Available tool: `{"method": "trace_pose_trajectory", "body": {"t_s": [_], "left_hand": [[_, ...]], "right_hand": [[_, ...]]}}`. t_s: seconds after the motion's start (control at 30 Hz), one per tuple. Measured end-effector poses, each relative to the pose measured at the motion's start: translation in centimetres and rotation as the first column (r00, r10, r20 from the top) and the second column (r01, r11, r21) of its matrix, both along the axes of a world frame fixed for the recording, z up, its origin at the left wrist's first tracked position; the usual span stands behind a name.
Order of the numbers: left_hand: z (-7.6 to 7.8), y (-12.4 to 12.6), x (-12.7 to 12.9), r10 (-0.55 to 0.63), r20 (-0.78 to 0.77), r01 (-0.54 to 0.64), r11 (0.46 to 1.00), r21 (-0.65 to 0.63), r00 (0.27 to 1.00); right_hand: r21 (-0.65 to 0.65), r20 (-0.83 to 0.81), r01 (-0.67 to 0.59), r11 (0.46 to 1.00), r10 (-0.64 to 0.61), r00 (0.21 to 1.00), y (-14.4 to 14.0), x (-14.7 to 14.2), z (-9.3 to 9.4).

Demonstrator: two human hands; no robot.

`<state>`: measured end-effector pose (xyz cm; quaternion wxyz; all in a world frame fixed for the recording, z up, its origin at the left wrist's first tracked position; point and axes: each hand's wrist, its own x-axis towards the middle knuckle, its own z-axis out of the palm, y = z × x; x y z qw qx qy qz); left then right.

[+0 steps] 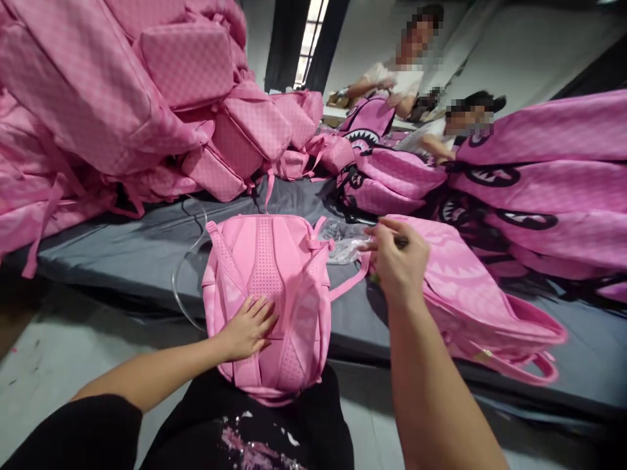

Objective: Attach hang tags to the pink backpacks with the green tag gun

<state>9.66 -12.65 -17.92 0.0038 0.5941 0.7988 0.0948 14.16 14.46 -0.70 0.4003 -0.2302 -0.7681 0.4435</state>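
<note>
A pink backpack [267,274] stands with its padded back panel and shoulder straps facing me, its lower end by my lap. My left hand [249,328] rests flat on that panel, fingers spread. To the right, my right hand [401,261] is closed, with a small dark object partly showing in its grip; I cannot make out what it is. A thin pink strap [350,279] runs from the backpack toward this hand. Crumpled clear plastic [343,249] lies just left of the fingers. Behind the hand lies another pink backpack [455,267] with a tooth pattern.
Pink checkered backpacks [186,65] pile high on the left of the grey-covered table [122,251]. Pink and black backpacks with shark mouths [553,189] are stacked at right. A clear tube [175,287] loops beside my backpack. Two people [392,78] are across the table.
</note>
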Motion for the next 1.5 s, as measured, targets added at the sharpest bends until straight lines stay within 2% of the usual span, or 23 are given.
{"method": "trace_pose_trajectory", "body": {"t_s": [0.03, 0.07, 0.1, 0.17, 0.23, 0.3, 0.37, 0.43, 0.47, 0.57, 0.6, 0.67, 0.73, 0.8, 0.87, 0.93, 1.0, 1.07, 1.1, 1.17, 1.2, 1.3, 1.5], "left_hand": [[-1.5, -0.7, 0.2, -0.003, -0.028, 0.003, 1.0, 0.017, 1.0], [-2.6, -1.3, 0.4, -0.007, -0.047, 0.008, 1.0, 0.03, 0.999], [-3.3, -1.8, 0.6, -0.011, -0.058, 0.013, 0.999, 0.038, 0.998], [-3.7, -2.5, 1.0, -0.021, -0.06, 0.023, 0.999, 0.033, 0.998], [-3.0, -2.7, 1.4, -0.023, -0.003, 0.024, 0.999, 0.034, 1.0], [-1.5, -2.5, 1.7, 0.016, 0.196, -0.036, 0.994, 0.1, 0.981], [0.5, -1.8, 1.8, 0.082, 0.427, -0.175, 0.968, 0.182, 0.9], [2.6, -0.4, 1.9, 0.115, 0.606, -0.304, 0.927, 0.218, 0.787], [3.5, 0.6, 1.9, 0.112, 0.668, -0.331, 0.92, 0.21, 0.736], [4.7, 3.6, 2.4, 0.106, 0.805, -0.31, 0.946, 0.1, 0.584], [4.7, 4.4, 2.5, 0.124, 0.823, -0.3, 0.952, 0.058, 0.554], [4.8, 5.0, 2.5, 0.158, 0.829, -0.296, 0.955, 0.009, 0.536], [5.4, 5.0, 1.6, 0.131, 0.789, -0.205, 0.979, -0.006, 0.6], [6.7, 5.2, -0.3, 0.057, 0.665, -0.078, 0.997, 0.001, 0.744], [8.3, 6.8, -3.1, -0.021, 0.414, 0.0, 0.999, 0.052, 0.91], [9.6, 9.8, -6.4, -0.078, 0.099, 0.066, 0.991, 0.114, 0.992], [10.3, 13.8, -9.4, -0.171, -0.148, 0.182, 0.981, 0.062, 0.974], [10.5, 17.7, -11.6, -0.236, -0.286, 0.232, 0.972, -0.047, 0.929], [10.4, 19.2, -12.1, -0.25, -0.324, 0.23, 0.968, -0.099, 0.912], [10.1, 21.2, -12.3, -0.287, -0.342, 0.234, 0.954, -0.187, 0.895], [9.9, 21.6, -11.9, -0.326, -0.326, 0.264, 0.939, -0.221, 0.887], [9.3, 20.8, -10.5, -0.467, -0.241, 0.416, 0.879, -0.234, 0.851], [8.9, 18.9, -10.1, -0.554, -0.181, 0.534, 0.832, -0.15, 0.812]], "right_hand": [[-0.1, -0.009, -0.127, 0.987, 0.127, 0.992, -2.7, -0.2, -0.2], [-0.206, 0.007, -0.272, 0.94, 0.28, 0.96, -5.5, -0.6, -0.9], [-0.272, 0.028, -0.359, 0.893, 0.38, 0.925, -8.1, -1.2, -2.0], [-0.387, 0.063, -0.434, 0.814, 0.493, 0.868, -11.5, -2.0, -5.1], [-0.471, 0.067, -0.385, 0.794, 0.468, 0.881, -11.8, -1.6, -8.5], [-0.523, 0.07, -0.286, 0.803, 0.375, 0.924, -9.5, 0.6, -11.4], [-0.569, 0.089, -0.168, 0.805, 0.263, 0.961, -6.6, 3.6, -13.3], [-0.636, 0.136, -0.026, 0.771, 0.145, 0.98, -5.0, 6.1, -14.2], [-0.64, 0.139, -0.013, 0.768, 0.133, 0.981, -5.0, 6.8, -14.3], [-0.55, 0.061, -0.139, 0.823, 0.206, 0.977, -6.9, 6.5, -13.7], [-0.512, 0.024, -0.2, 0.835, 0.247, 0.969, -7.6, 6.1, -13.4], [-0.479, -0.025, -0.306, 0.823, 0.336, 0.942, -8.4, 5.2, -12.8], [-0.481, -0.026, -0.385, 0.788, 0.426, 0.904, -7.8, 4.9, -12.7], [-0.514, -0.003, -0.386, 0.766, 0.448, 0.894, -6.3, 5.1, -13.2], [-0.577, -0.018, -0.293, 0.763, 0.347, 0.938, -4.9, 5.6, -14.3], [-0.6, -0.084, -0.209, 0.772, 0.199, 0.976, -4.3, 6.0, -15.5], [-0.487, -0.184, -0.214, 0.847, 0.141, 0.973, -4.7, 5.9, -16.7], [-0.226, -0.233, -0.223, 0.948, 0.17, 0.958, -5.6, 5.5, -17.8], [-0.076, -0.233, -0.2, 0.977, 0.177, 0.956, -6.1, 5.1, -18.4], [0.148, -0.213, -0.113, 0.983, 0.143, 0.967, -6.6, 4.5, -19.5], [0.2, -0.213, -0.07, 0.977, 0.113, 0.97, -6.6, 4.2, -20.0], [0.177, -0.256, 0.02, 0.984, 0.026, 0.966, -6.4, 3.9, -21.1], [0.154, -0.284, 0.048, 0.987, -0.002, 0.959, -6.2, 4.3, -21.8]]}}
